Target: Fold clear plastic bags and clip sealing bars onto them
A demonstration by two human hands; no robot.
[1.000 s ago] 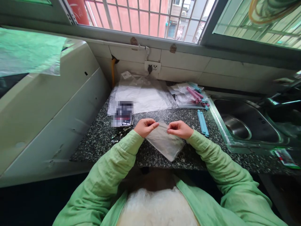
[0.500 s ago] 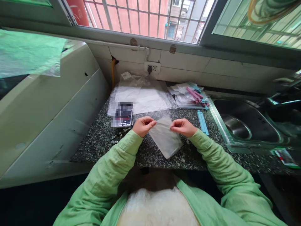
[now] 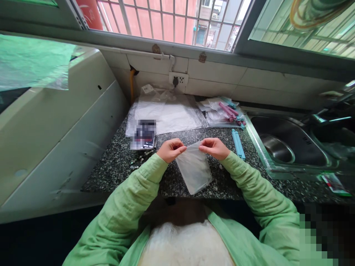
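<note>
A small clear plastic bag (image 3: pixel 194 170) hangs above the speckled granite counter (image 3: pixel 116 162), held by its top edge. My left hand (image 3: pixel 170 149) pinches the bag's top left corner. My right hand (image 3: pixel 213 147) pinches the top right corner. Both arms wear green sleeves. Two light blue sealing sticks (image 3: pixel 237 144) lie on the counter just right of my right hand.
A stack of clear bags (image 3: pixel 169 112) lies at the back by the wall socket (image 3: pixel 175 78). Pink and blue clips (image 3: pixel 229 112) sit on more bags at back right. A steel sink (image 3: pixel 285 146) is on the right, a white appliance (image 3: pixel 55 122) on the left. A blurred card (image 3: pixel 143 135) lies left.
The bag has turned from a tilted, flatter pose to hanging nearly upright between my hands, which have stayed close together at its top edge.
</note>
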